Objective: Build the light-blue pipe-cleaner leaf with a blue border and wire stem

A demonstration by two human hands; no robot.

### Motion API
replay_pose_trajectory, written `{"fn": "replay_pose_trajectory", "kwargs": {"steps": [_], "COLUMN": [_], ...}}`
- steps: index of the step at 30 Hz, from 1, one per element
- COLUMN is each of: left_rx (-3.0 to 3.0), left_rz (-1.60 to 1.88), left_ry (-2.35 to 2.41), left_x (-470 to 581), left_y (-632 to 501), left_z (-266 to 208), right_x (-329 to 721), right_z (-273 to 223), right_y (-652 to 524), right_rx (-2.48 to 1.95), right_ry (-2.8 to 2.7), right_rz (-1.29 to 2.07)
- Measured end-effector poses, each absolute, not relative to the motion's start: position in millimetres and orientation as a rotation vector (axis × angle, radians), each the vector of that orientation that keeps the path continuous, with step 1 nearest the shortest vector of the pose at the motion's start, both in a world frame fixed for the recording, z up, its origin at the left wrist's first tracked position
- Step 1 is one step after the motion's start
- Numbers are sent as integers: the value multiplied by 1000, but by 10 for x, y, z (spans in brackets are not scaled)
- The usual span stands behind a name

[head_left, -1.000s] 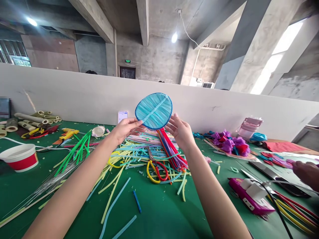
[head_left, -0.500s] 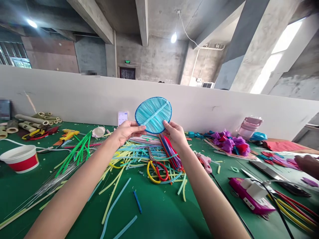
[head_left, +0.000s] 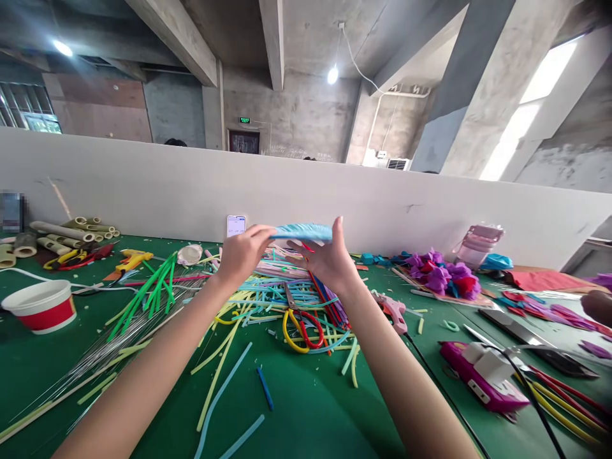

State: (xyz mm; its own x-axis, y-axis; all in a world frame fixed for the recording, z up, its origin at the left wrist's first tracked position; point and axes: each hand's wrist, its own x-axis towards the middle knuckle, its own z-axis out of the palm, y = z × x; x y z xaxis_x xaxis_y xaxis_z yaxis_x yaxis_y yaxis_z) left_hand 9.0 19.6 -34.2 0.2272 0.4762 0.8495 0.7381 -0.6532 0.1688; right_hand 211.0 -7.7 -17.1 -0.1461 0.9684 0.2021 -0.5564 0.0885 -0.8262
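A light-blue oval disc (head_left: 305, 231) with a darker blue rim is held up over the table and seen nearly edge-on. My left hand (head_left: 245, 254) pinches its left end. My right hand (head_left: 332, 260) is at the other end, thumb raised beside the edge and fingers spread underneath; it seems to touch the disc without gripping it. Scissors (head_left: 302, 328) with yellow and red handles lie below the hands, among blue and yellow fuzzy strips (head_left: 229, 357). A bundle of red and purple strips (head_left: 335, 309) lies partly behind my right hand.
Left: a paper cup (head_left: 41, 307), green strips (head_left: 148, 293), a yellow glue gun (head_left: 131, 260) and bamboo tubes (head_left: 67, 231). Right: a pink glue gun (head_left: 394, 311), a magenta power strip (head_left: 482, 376) with cables, purple flowers (head_left: 440, 274) and another person's hand (head_left: 597, 307). A white partition (head_left: 119, 185) stands behind.
The disc has tipped from facing me to nearly flat, edge-on. My right hand has let go its pinch and spread its fingers; my left hand still holds the left end.
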Motion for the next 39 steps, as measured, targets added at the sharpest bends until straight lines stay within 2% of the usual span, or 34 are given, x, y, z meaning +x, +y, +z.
{"fn": "replay_pose_trajectory", "kwargs": {"steps": [3,7,15,18,21,23,27,32,35,39], "left_rx": [-2266,-2358,-3454,-3684,-3743,-3656,-3251,-2669,-2488,-2561], "left_rz": [-1287,-1425,-1109,-1138,-1400,-1717,-2437,-3021,-3204,-3170], "left_ry": [-1039,-1220,-1484,-1473,-1439,-1476,-1600,-1761,-1787,-1846], "left_x": [119,71,-24,37,111,138,75,-149,-189,-67], "left_y": [200,196,85,22,-23,-38,-83,-127,-108,-141], "left_z": [-387,-296,-163,-156,-154,-176,-273,-479,-662,-859], "right_x": [2158,2354,2554,2533,2536,2551,2551,2386,2226,2012], "right_z": [-101,-33,78,75,79,85,-1,-409,-663,-914], "right_y": [-69,19,-31,-46,-52,-64,-115,-236,-333,-414], "right_rx": [-520,-591,-618,-627,-601,-552,-628,-951,-1054,-1004], "right_ry": [-797,-551,-689,-745,-793,-830,-835,-1049,-1246,-1363], "right_rz": [1445,1274,1170,1176,1168,1142,1096,1110,1256,1345]}}
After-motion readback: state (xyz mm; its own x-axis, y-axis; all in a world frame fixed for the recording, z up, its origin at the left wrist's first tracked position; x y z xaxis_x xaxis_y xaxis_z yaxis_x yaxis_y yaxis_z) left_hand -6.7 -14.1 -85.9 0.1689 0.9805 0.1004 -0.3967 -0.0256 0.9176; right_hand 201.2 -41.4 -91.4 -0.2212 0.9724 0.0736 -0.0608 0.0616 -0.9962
